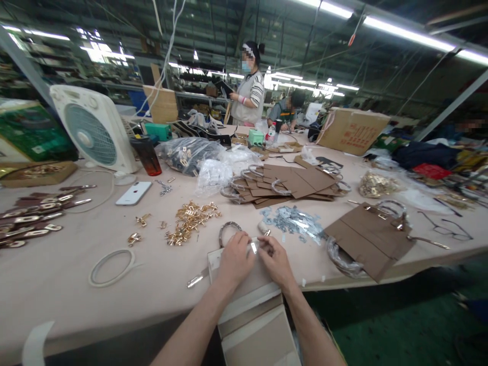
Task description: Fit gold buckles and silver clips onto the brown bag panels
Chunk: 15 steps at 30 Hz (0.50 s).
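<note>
My left hand [234, 259] and my right hand [275, 260] rest close together on a pale flat bag panel [247, 297] at the table's near edge. Both hands have fingers curled and pinched around a small silver metal clasp [253, 247] at the panel's top edge. A ring-shaped handle [229, 230] lies just beyond my left fingers. A pile of small gold fittings [188, 221] sits to the left, and a heap of silver plates [292, 221] lies to the right.
Brown panels with ring handles are stacked at centre [293, 183] and at the right [368, 236]. A white fan [93, 127], a phone [133, 193], a dark tumbler [147, 155] and a cardboard box [353, 129] stand on the table. Two other people work at the far end.
</note>
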{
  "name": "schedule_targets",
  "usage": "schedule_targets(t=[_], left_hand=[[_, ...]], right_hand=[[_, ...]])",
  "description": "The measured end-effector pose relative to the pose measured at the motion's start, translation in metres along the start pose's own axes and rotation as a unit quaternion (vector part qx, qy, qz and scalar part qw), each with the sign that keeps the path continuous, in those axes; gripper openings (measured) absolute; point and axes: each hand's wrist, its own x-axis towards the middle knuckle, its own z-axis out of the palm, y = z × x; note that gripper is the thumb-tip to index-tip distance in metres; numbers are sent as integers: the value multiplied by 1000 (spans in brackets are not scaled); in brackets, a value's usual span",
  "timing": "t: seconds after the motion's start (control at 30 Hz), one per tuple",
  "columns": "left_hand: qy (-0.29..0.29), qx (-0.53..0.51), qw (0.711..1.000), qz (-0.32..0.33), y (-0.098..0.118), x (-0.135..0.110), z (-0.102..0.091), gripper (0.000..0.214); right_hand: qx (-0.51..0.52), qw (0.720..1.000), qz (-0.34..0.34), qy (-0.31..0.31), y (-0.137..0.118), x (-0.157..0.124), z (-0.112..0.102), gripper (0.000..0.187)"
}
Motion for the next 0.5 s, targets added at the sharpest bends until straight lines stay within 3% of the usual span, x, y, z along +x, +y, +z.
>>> schedule_targets(t=[0.2, 0.37, 0.5], left_hand=[[-61, 49, 996, 51, -3, -7, -23, 51], [-25, 78, 997, 8, -17, -25, -50, 35], [9, 46, 999, -12, -31, -40, -50, 27]], right_hand=[[15, 1000, -3, 3, 1, -1, -2, 42], [84, 996, 12, 20, 5, -4, -4, 36], [122, 991, 15, 60, 3, -10, -5, 34]])
